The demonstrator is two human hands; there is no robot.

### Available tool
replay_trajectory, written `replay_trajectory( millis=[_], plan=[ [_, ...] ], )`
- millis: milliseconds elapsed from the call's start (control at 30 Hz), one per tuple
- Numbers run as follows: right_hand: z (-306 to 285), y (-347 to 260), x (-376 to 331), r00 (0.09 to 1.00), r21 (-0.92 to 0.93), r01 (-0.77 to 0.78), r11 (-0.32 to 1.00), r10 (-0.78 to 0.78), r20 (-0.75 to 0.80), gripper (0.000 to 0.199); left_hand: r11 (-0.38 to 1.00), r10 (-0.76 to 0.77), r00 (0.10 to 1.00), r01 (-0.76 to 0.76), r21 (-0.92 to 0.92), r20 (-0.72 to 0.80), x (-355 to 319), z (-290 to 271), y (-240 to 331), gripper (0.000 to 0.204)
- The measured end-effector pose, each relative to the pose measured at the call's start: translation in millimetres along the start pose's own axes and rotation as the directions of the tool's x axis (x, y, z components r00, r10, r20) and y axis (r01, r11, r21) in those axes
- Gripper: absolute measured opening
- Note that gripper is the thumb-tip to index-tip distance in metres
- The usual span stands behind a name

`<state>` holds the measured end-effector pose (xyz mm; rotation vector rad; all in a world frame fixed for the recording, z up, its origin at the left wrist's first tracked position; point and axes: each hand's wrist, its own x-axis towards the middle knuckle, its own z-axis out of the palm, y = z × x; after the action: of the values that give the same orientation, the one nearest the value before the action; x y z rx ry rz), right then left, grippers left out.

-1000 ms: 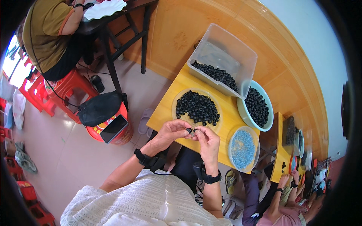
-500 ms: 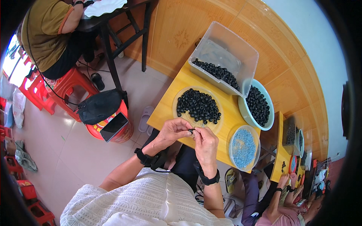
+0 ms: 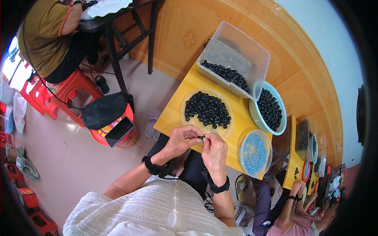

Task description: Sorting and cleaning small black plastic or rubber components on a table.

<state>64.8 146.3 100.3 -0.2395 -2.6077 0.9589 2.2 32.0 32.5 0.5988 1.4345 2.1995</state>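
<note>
My left hand [image 3: 182, 141] and my right hand [image 3: 215, 153] meet at the front edge of a yellow wooden table [image 3: 177, 104]. Between their pinched fingertips is a small black ring-shaped part [image 3: 201, 138], mostly covered by the fingers. Just beyond them a round clear tray [image 3: 189, 121] bears a heap of similar black parts [image 3: 207, 109]. To the right of my right hand, a round clear tub [image 3: 241, 151] holds many tiny light-blue pieces [image 3: 255, 153]. Whether one of these pieces is in my fingers cannot be made out.
At the table's back stand a clear plastic bin [image 3: 256, 57] and a pale blue bowl [image 3: 255, 114], both holding black parts. Left of the table, a red bucket [image 3: 128, 137] carries a black bag [image 3: 103, 110] and a phone [image 3: 119, 131]. Other people sit at tables upper left and lower right.
My hands have shifted only slightly and still pinch the small black part together. At upper left, the other person's arm has moved a little.
</note>
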Motion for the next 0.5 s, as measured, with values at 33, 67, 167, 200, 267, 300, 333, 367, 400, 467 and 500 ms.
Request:
replay_trajectory(
  millis=[33, 67, 167, 200, 267, 300, 333, 367, 400, 467, 500],
  plan=[
    [1, -1, 0, 1.000, -0.034, -0.005, 0.999, 0.004, -0.016, 0.004, 0.999, 0.018, 1.000, -0.017, 0.051, -0.019, 1, 2, -1, 0.017],
    [2, -1, 1, 0.999, -0.067, -0.011, 0.998, 0.008, -0.032, 0.003, 0.994, 0.037, 0.999, -0.033, 0.102, -0.038, 1, 3, -2, 0.017],
    [5, 13, 5, 1.000, 0.036, 0.003, 0.999, -0.002, -0.021, 0.005, 0.996, 0.028, 0.999, -0.025, 0.085, -0.040, 3, 3, 2, 0.017],
    [4, 12, 6, 1.000, 0.038, 0.003, 0.999, -0.002, -0.020, 0.005, 0.996, 0.027, 0.999, -0.024, 0.086, -0.042, 3, 2, 1, 0.017],
    [2, 10, 8, 0.988, 0.196, -0.157, 0.968, 0.155, 0.024, 0.007, 0.994, 0.088, 0.993, -0.082, 0.072, -0.080, 3, 0, -3, 0.017],
    [1, 12, 8, 0.987, 0.196, -0.158, 0.968, 0.156, 0.024, 0.007, 0.994, 0.086, 0.993, -0.081, 0.072, -0.079, 3, 1, -3, 0.017],
    [2, 15, 9, 0.981, 0.245, -0.193, 0.950, 0.180, 0.076, 0.008, 0.995, 0.085, 0.993, -0.080, 0.064, -0.084, 3, 2, -2, 0.017],
    [3, 18, 9, 0.971, 0.291, -0.229, 0.929, 0.200, 0.129, 0.009, 0.995, 0.084, 0.992, -0.079, 0.055, -0.089, 3, 2, -1, 0.016],
    [6, 20, 8, 0.971, 0.291, -0.230, 0.929, 0.201, 0.126, 0.009, 0.995, 0.083, 0.993, -0.079, 0.055, -0.086, 4, 3, 0, 0.016],
    [12, 24, 6, 0.998, 0.215, -0.060, 0.975, 0.062, -0.003, 0.007, 0.998, 0.065, 0.991, -0.061, 0.034, -0.118, 5, 3, 1, 0.015],
    [13, 20, 7, 0.998, 0.217, -0.060, 0.974, 0.062, 0.000, 0.007, 0.998, 0.064, 0.991, -0.061, 0.036, -0.121, 6, 3, 1, 0.015]
  ],
)
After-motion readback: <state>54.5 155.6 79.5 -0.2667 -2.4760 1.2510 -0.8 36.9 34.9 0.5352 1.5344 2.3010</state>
